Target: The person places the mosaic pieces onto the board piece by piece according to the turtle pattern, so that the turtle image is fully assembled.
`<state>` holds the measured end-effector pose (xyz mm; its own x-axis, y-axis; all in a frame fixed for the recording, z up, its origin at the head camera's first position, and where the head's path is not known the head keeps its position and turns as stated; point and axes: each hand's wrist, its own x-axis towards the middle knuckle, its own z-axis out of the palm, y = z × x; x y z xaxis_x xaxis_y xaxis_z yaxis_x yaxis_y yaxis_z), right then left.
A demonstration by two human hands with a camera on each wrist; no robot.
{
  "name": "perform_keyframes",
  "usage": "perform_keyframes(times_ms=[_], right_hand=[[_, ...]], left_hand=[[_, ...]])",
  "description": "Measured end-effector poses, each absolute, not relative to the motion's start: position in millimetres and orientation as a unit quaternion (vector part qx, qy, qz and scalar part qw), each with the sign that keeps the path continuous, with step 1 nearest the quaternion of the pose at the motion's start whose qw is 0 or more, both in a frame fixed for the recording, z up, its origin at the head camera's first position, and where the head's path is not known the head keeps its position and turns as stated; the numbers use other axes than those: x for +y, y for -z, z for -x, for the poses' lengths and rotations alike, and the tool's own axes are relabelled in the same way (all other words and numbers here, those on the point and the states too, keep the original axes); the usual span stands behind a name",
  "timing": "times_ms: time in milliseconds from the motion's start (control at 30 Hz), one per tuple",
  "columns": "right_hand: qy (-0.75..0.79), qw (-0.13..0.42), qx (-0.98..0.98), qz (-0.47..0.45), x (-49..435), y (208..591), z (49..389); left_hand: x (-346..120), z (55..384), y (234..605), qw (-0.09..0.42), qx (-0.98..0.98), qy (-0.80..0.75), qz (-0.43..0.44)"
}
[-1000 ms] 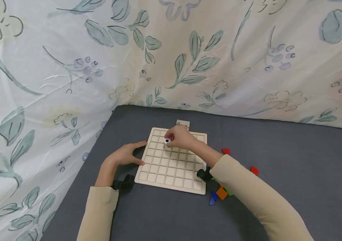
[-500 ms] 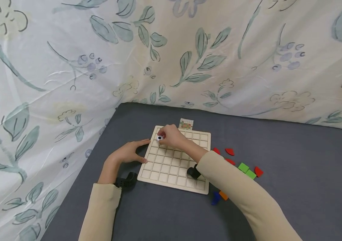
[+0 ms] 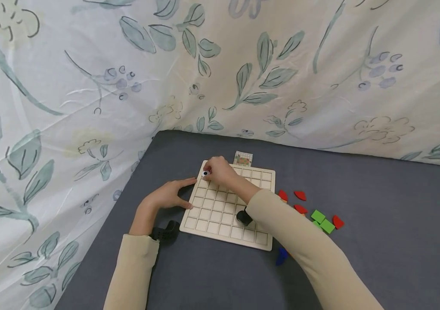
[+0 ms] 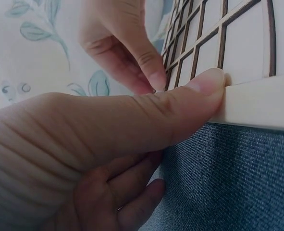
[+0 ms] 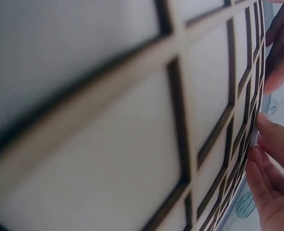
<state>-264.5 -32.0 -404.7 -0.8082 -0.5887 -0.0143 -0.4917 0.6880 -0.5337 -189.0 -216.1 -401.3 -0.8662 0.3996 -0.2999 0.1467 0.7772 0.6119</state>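
The curtain (image 3: 220, 86) is largest, cut off by the upper frame edge. Under it lies the grey table (image 3: 390, 241). The board (image 3: 212, 215) lies on it, some cells hidden by the right arm. The right sleeve (image 3: 301, 241) runs off below and stands before some loose pieces, so I cannot count them. The left hand (image 3: 167, 196) is relaxed, its thumb and forefinger touching the board's left edge. The right hand (image 3: 220, 171) pinches the white piece, above the far left corner cells. A black camera (image 3: 244, 217) also covers cells. Behind the board is a card (image 3: 243, 159), its print too small to read. Rightward lie green pieces (image 3: 327, 226), red pieces (image 3: 338, 222) and, beside the sleeve, something blue (image 3: 282, 256). The white piece (image 3: 206, 173) shows a black dot; fingers hide the rest, and whether it touches the board I cannot tell.
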Motion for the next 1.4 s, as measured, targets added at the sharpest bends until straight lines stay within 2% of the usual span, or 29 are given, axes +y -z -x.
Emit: perform_keyframes(times_ms=[433,833,933,1200,1400], right_hand=[[0.248,0.122,0.926,0.256,-30.7,394.1,268.9],[0.223,0.128,0.921,0.292,-23.6,387.4,264.1],[0.211,0.159,0.917,0.299,-18.0,377.4,262.7],[0.139,0.299,0.873,0.358,0.8,347.0,257.7],[0.121,0.310,0.874,0.354,17.1,336.3,249.7]], left_hand=[[-212.7,191.9,396.4,0.202,0.922,-0.288,-0.159],[-212.1,192.1,397.9,0.207,0.922,-0.288,-0.154],[-212.4,192.9,399.4,0.208,0.922,-0.291,-0.152],[-212.6,192.7,400.4,0.208,0.925,-0.281,-0.151],[-213.9,190.5,401.7,0.210,0.923,-0.291,-0.142]])
